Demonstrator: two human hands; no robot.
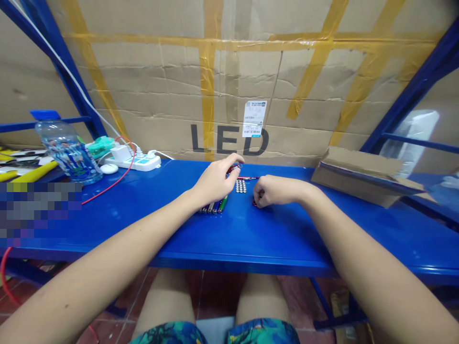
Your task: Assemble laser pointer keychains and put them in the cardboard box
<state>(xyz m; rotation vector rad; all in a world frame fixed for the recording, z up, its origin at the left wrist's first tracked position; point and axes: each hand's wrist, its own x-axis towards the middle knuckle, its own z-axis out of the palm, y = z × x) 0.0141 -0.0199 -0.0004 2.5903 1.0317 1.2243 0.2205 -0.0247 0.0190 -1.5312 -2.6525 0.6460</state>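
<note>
Cardboard (150,91) covers the back of the bench, taped and printed LED, and before it stretches a blue table (143,229). I take the block of button cells (241,186) as the middle of my clock, with twelve toward the cardboard.

Between nine and ten o'clock, well apart, stands a clear bottle (70,148) with a blue cap and a printed wrap; how much is in it I can't make out. Nearer, around ten, a white power strip (147,162) has plugs in it.

At eight, slim coloured tubes (215,207) lie side by side, partly under the left forearm and hand. They look light, stiff and smooth, apt to roll, so I'd pinch one mid-barrel. The left hand (217,180), between nine and ten, has thumb and fingers closed on a red piece (233,168), mostly hidden. The cells look small, hard and slippery; I'd take each by its rim. Just past twelve lies a red stick (247,178), probably as light as the tubes.

At three, apart from the left, the right hand (270,190) curls around a red bit (254,203) that peeks out below. Farther past it sits a cardboard box (358,177), its inside hidden from me.
</note>
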